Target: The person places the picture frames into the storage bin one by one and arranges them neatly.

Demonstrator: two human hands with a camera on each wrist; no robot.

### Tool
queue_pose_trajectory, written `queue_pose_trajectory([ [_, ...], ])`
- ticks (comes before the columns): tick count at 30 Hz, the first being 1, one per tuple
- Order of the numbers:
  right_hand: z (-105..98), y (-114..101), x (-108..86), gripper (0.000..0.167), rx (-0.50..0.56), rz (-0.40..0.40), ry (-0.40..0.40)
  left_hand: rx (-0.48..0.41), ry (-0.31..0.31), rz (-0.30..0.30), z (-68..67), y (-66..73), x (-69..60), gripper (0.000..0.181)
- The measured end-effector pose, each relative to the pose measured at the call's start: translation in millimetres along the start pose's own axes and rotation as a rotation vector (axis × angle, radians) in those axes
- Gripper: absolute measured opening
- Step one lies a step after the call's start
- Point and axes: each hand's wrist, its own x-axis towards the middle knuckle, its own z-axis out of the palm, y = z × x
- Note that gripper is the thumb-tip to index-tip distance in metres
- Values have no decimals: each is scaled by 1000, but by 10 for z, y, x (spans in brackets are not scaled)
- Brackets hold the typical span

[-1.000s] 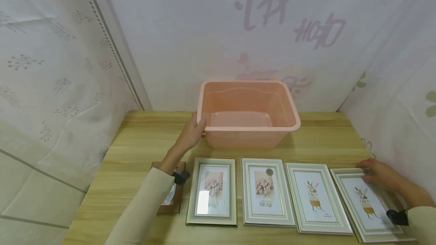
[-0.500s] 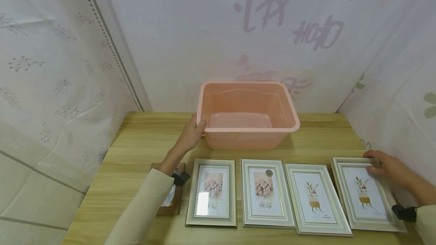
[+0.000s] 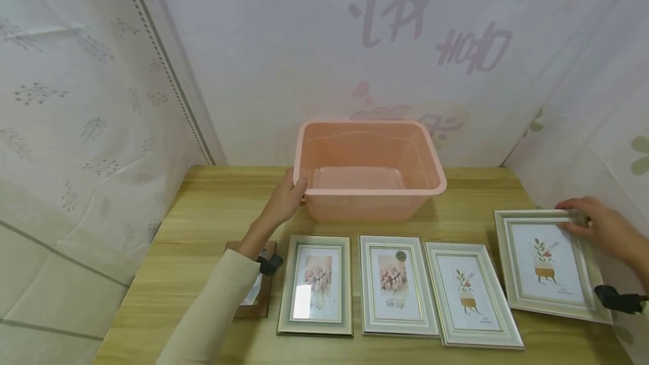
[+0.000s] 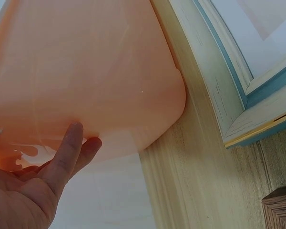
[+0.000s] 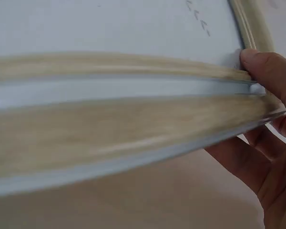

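Indoors | wood-grain tabletop [image 3: 213, 207] | printed backdrop [image 3: 304, 61] | left grip [image 3: 283, 201] clasping tub [image 3: 360, 207] | right grip [image 3: 605, 230] clasping frame [image 3: 550, 266]

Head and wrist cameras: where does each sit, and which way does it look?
Head: on the head, looking forward and down at table, tub and held frame; left hand and right hand show.
Left wrist: on that wrist, looking at the tub's outside; left hand shows.
Right wrist: on that wrist, looking at the held frame; right hand shows.
Shared: head and left wrist both show the tub and left hand.
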Motion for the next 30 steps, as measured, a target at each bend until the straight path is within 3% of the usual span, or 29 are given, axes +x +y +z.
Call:
queue_pose_trajectory([
  [6, -201, -135, 77, 38, 0, -39, 88, 1, -5, 0, -15, 7, 3, 54],
  [12, -350, -354, 143, 41, 12, 24, 66, -2, -11, -5, -23, -4, 3, 53],
  [16, -398, -460, 184, 39, 18, 41, 86, -1, -12, 1, -13, -23, 19, 53],
  [24, -396, -596, 308, 37, -32, 14, 208, -18, -4, 1, 13, -28, 23, 50],
  [27, -420, -652, 370, 38, -36, -1, 191, -17, -2, -2, 14, -25, 9, 50],
  [30, -459, -721, 446, 40, -14, 10, 109, -17, -1, -1, 5, -19, -2, 52],
])
